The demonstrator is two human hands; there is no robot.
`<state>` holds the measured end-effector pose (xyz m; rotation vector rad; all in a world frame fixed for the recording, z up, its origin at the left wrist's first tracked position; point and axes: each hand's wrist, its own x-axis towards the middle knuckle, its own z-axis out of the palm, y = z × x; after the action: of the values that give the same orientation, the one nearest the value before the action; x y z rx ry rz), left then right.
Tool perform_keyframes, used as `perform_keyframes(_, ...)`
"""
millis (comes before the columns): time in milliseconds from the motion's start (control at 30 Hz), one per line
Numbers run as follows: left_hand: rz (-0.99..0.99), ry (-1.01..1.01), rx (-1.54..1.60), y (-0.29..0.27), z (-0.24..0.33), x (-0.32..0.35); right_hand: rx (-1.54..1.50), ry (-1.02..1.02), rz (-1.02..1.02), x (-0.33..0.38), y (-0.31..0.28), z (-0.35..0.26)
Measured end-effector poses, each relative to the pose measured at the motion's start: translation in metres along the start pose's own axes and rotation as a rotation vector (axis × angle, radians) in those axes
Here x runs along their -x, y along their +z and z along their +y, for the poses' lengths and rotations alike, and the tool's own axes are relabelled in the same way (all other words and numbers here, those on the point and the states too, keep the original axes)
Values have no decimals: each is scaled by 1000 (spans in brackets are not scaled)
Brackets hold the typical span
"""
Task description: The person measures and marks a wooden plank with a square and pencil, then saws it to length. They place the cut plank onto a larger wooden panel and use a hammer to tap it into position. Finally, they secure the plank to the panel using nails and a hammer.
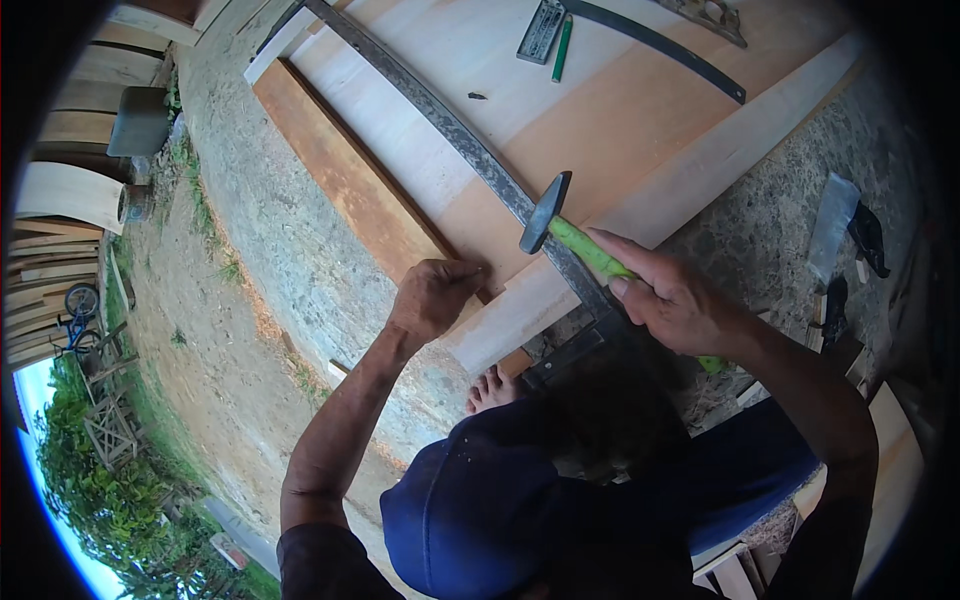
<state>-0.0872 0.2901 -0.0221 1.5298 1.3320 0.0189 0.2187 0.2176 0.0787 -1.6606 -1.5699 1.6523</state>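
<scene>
My right hand (pixel 672 298) grips the green handle of a hammer (pixel 585 247). Its dark metal head (pixel 545 212) hangs just above a long grey metal bar clamp (pixel 450 130) that lies across pale wooden boards (pixel 610 120). My left hand (pixel 432 297) has its fingertips pinched together at the near edge of the boards, a little left of the hammer head. Whatever is between those fingers is hidden. A narrow pale board (pixel 700 185) lies along the near side under the hammer.
A green pencil (pixel 562 47) and a grey flat tool (pixel 541 30) lie on the far boards beside a second dark bar (pixel 660 45). A reddish plank (pixel 345 175) borders the concrete floor (pixel 270 230). A bare foot (pixel 490 388) shows below. Planks are stacked at the left (pixel 60 190).
</scene>
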Motion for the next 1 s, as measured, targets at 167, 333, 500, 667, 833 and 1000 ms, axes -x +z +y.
perform_keyframes(167, -22, 39, -40, -5, 9, 4, 53, 30, -73, -27, 18, -15)
perform_keyframes(333, -27, 69, -2, -4, -2, 4, 229, -162, 30, -39, 32, 2)
perform_keyframes(500, -4, 51, -35, -4, 4, 6, 91, 66, -59, -37, 26, -21)
perform_keyframes(667, -49, -8, 17, -7, 9, 5, -34, 47, -72, -45, 20, -19)
perform_keyframes(833, -5, 77, 99, 0, -3, 5, 141, -20, -162, -49, 16, -17)
perform_keyframes(1000, -24, 80, -2, -3, 4, 6, 123, 37, -127, -56, 26, -7)
